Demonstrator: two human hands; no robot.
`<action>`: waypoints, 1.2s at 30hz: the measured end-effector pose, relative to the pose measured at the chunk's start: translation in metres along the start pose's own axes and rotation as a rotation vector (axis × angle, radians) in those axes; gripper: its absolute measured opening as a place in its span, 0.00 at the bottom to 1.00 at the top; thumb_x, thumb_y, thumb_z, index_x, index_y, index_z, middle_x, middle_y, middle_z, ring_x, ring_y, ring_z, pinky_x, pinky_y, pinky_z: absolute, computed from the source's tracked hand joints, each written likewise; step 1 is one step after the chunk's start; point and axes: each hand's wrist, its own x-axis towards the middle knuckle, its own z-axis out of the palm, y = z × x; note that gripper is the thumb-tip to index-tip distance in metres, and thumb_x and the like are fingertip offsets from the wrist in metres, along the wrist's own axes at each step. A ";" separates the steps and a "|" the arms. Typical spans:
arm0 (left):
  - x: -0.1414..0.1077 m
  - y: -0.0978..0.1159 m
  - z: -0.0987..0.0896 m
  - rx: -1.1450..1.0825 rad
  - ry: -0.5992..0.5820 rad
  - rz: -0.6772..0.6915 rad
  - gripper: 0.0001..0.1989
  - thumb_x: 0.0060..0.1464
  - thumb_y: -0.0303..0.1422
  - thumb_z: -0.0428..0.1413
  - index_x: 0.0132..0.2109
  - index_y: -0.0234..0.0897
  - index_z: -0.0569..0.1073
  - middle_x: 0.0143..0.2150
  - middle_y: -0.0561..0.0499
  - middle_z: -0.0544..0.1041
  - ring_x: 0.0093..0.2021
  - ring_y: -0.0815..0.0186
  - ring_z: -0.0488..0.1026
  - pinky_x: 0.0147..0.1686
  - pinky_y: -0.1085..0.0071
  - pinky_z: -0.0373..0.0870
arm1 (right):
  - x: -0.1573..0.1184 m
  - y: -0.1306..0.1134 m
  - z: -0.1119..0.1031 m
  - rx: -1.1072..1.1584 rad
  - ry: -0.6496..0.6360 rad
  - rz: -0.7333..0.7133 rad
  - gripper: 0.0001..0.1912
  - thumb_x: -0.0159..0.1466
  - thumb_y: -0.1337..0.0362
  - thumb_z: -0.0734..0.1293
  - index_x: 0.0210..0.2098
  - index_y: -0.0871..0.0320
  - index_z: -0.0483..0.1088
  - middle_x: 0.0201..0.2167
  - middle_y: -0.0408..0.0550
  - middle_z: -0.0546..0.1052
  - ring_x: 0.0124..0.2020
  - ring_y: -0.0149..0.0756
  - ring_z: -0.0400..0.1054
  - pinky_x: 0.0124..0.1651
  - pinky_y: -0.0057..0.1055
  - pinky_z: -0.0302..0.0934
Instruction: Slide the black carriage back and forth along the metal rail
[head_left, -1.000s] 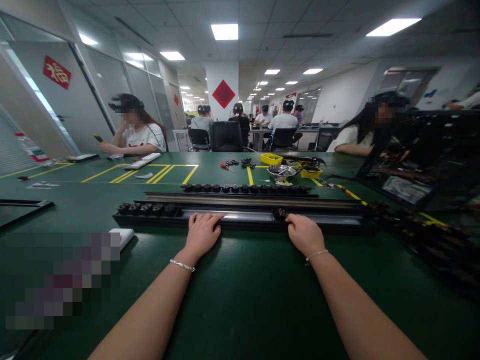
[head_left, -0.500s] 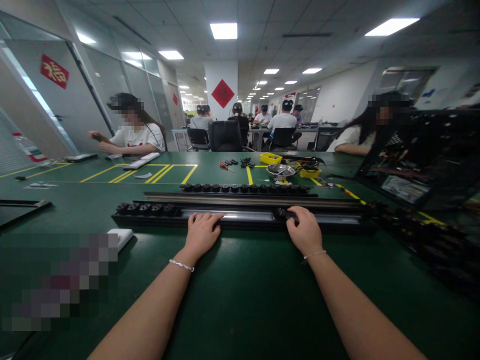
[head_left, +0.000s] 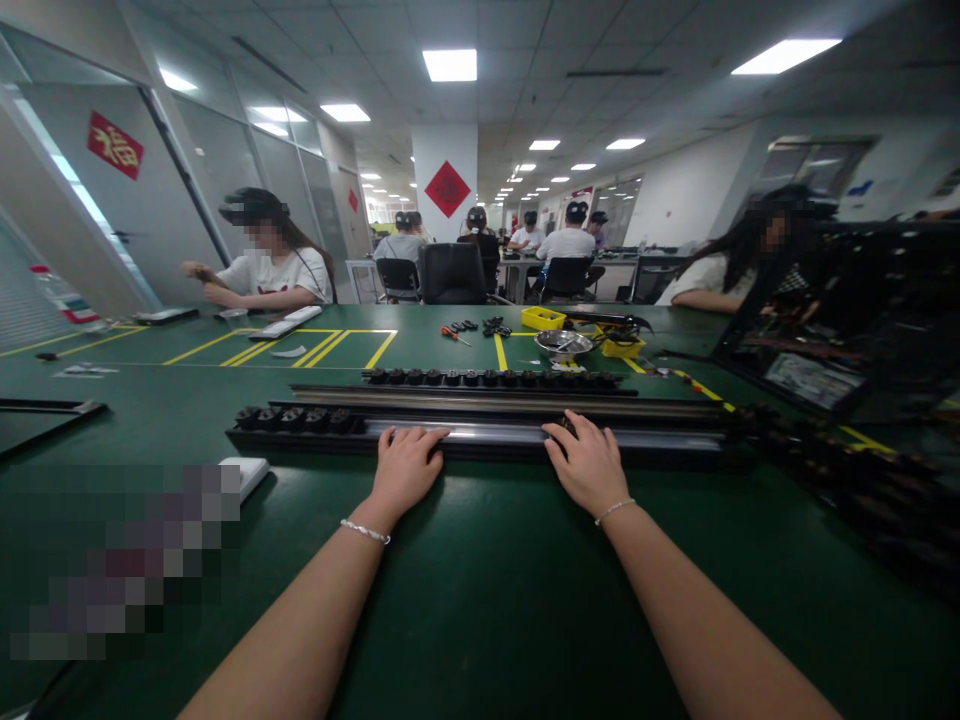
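Observation:
A long black rail (head_left: 495, 452) with a shiny inner channel lies across the green table. Several round black parts (head_left: 307, 420) sit in its left end. My left hand (head_left: 406, 465) rests on the channel with its fingers spread, right of those parts, holding nothing visible. My right hand (head_left: 589, 458) lies over the middle of the rail, its fingers around a single small black part (head_left: 564, 424), which they partly cover. Behind the rail are a second bare rail (head_left: 487, 401) and a row of more round black parts (head_left: 491, 378).
At the back stand a metal bowl (head_left: 563, 345), yellow bins (head_left: 543, 318) and a screwdriver (head_left: 455, 335). A black open case (head_left: 817, 320) and piled black parts (head_left: 862, 480) are on the right. Two people sit across the table. A white power strip (head_left: 244, 478) lies left.
My right hand has moved left along the rail, and the small black part now lies under its fingers. My left hand has stayed in place.

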 end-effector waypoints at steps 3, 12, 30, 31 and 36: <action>0.000 0.001 -0.001 0.004 -0.007 -0.006 0.18 0.55 0.34 0.47 0.52 0.51 0.70 0.42 0.52 0.75 0.48 0.60 0.67 0.57 0.55 0.47 | 0.000 0.000 -0.001 0.005 0.016 -0.007 0.19 0.65 0.56 0.53 0.50 0.46 0.69 0.58 0.50 0.63 0.58 0.43 0.55 0.59 0.53 0.45; 0.000 0.000 -0.001 0.004 0.003 0.003 0.18 0.55 0.34 0.47 0.52 0.51 0.70 0.43 0.52 0.75 0.48 0.60 0.67 0.57 0.55 0.47 | 0.004 -0.003 -0.001 0.042 0.025 0.031 0.19 0.65 0.58 0.53 0.45 0.48 0.72 0.53 0.51 0.68 0.55 0.42 0.59 0.57 0.49 0.48; 0.000 -0.001 0.001 -0.006 0.009 0.000 0.18 0.55 0.34 0.47 0.51 0.51 0.71 0.42 0.52 0.75 0.48 0.59 0.67 0.57 0.54 0.46 | 0.017 -0.006 0.001 0.213 0.132 0.240 0.18 0.58 0.59 0.59 0.45 0.56 0.71 0.44 0.50 0.75 0.47 0.41 0.65 0.53 0.39 0.52; 0.000 -0.001 0.001 -0.006 0.008 -0.001 0.18 0.55 0.34 0.47 0.51 0.51 0.70 0.42 0.52 0.75 0.48 0.59 0.67 0.57 0.54 0.46 | 0.017 -0.005 0.000 0.220 0.129 0.242 0.18 0.58 0.59 0.60 0.45 0.55 0.72 0.44 0.50 0.75 0.47 0.41 0.65 0.52 0.39 0.53; 0.000 0.000 0.000 0.005 0.009 -0.002 0.18 0.55 0.34 0.47 0.51 0.51 0.70 0.42 0.52 0.75 0.48 0.59 0.67 0.57 0.54 0.46 | 0.020 -0.003 -0.002 0.222 0.115 0.269 0.17 0.57 0.60 0.60 0.43 0.55 0.73 0.42 0.50 0.76 0.44 0.41 0.67 0.48 0.38 0.56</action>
